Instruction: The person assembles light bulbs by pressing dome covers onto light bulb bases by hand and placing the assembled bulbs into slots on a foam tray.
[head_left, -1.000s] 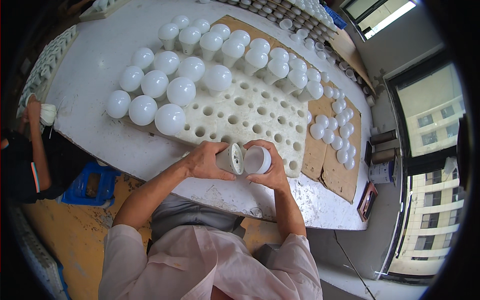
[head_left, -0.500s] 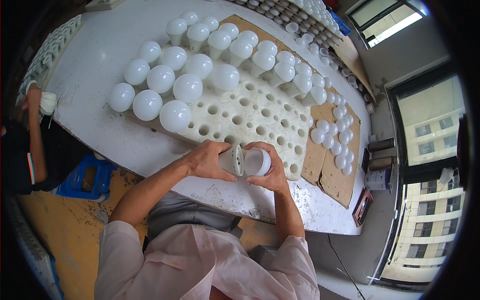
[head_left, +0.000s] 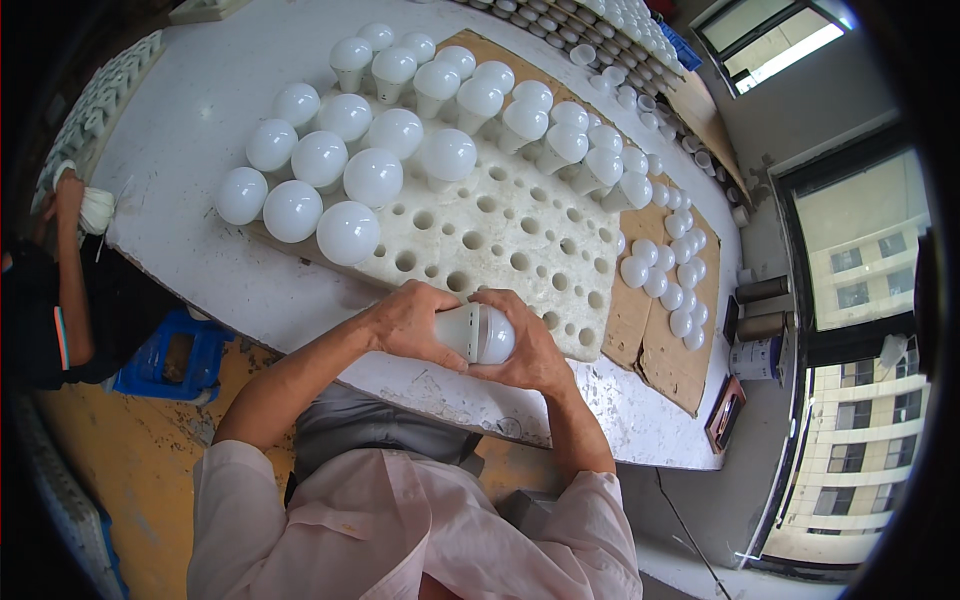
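Observation:
Over the table's near edge, my left hand [head_left: 412, 325] grips the white base of a light bulb [head_left: 457, 331]. My right hand [head_left: 530, 345] wraps round its round white cover [head_left: 496, 335], which sits against the base's rim. The bulb lies sideways between both hands, its base end partly hidden by my left fingers. Just beyond my hands is a white foam tray [head_left: 480, 235] full of round holes. Finished-looking bulbs [head_left: 373, 178] stand upright in its left and far parts, covers up.
Brown cardboard [head_left: 660, 340] right of the tray bears several loose white covers [head_left: 655, 283]. More bulb parts are stacked at the far edge. Another person's arm [head_left: 70, 270] holds a white bundle [head_left: 96, 210] at the left, above a blue plastic stool [head_left: 175, 355]. Windows line the right wall.
My right hand has brought the cover leftward onto the base. The gap between the two parts has closed, and the cover has turned so its rim meets the base.

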